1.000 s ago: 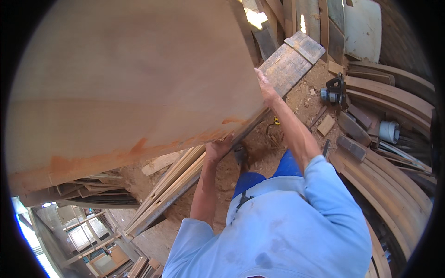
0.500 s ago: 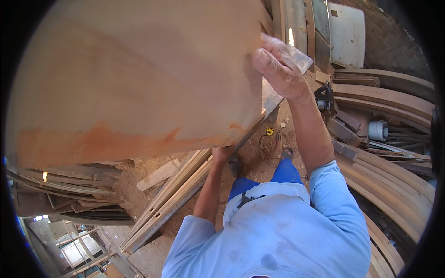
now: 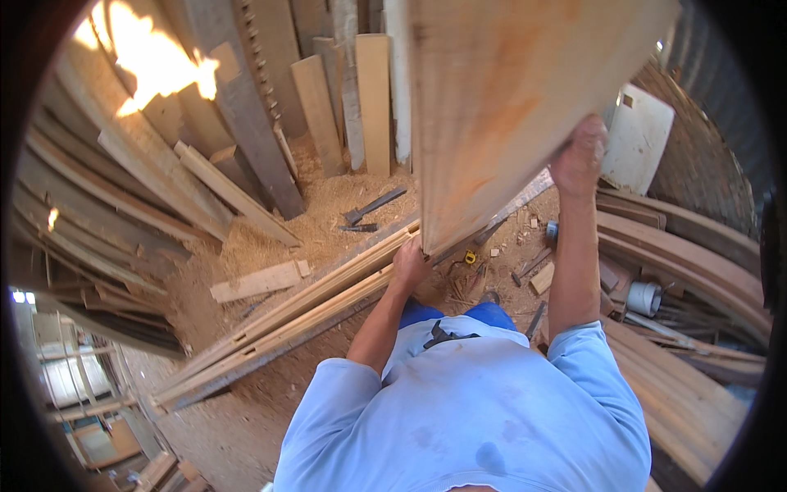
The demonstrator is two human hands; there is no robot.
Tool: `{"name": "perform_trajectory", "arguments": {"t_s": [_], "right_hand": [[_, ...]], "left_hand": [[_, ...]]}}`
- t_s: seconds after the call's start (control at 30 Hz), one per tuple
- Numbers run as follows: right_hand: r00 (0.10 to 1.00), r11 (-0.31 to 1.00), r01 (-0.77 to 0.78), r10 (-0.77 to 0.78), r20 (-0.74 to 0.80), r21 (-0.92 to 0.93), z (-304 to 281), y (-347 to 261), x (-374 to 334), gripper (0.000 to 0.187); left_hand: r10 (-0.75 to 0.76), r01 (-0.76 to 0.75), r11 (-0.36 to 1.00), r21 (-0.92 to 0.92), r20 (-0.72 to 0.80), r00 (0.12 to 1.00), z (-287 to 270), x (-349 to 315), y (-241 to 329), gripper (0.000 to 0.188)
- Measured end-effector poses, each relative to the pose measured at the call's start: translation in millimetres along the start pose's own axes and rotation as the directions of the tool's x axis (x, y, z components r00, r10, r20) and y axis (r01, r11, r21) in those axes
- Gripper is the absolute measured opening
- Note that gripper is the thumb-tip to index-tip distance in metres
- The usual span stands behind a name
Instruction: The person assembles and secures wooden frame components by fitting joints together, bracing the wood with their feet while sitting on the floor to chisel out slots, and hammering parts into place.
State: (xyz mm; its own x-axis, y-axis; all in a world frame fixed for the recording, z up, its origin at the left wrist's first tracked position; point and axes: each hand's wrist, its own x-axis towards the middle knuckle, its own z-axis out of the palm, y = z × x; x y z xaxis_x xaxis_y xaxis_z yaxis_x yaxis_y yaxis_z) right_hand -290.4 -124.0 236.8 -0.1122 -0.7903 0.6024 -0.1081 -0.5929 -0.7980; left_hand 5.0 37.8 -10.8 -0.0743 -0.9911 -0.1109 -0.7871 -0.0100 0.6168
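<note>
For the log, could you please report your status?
Left hand at board, low corner; right hand on its right edge; strips close beside left hand.

A broad tan wooden panel [image 3: 508,107], orange-streaked, is held up on edge, straight ahead.

Worker's attire, seen from here: pale blue shirt [image 3: 525,394], short sleeves [image 3: 324,402], front marked by darker patches [image 3: 490,456]; small dark piece [image 3: 443,335] near the waist; deeper blue legwear [image 3: 493,315].
</note>
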Motion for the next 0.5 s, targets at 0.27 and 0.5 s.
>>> {"name": "perform_trajectory", "arguments": {"t_s": [0.27,0.5], "right_hand": [[0.919,0.705,-0.379,0.209,0.335,0.600,43,-82,23,0.046],[0.876,0.788,-0.390,0.158,0.456,0.476,-45,-102,22,0.031]], "left_hand": [[0.049,-0.052,0.995,-0.091,-0.030,0.998,-16,-11,-20,0.036],[0.216,-0.051,0.877,-0.477,0.297,0.930,-46,10,-10,0.051]]}}
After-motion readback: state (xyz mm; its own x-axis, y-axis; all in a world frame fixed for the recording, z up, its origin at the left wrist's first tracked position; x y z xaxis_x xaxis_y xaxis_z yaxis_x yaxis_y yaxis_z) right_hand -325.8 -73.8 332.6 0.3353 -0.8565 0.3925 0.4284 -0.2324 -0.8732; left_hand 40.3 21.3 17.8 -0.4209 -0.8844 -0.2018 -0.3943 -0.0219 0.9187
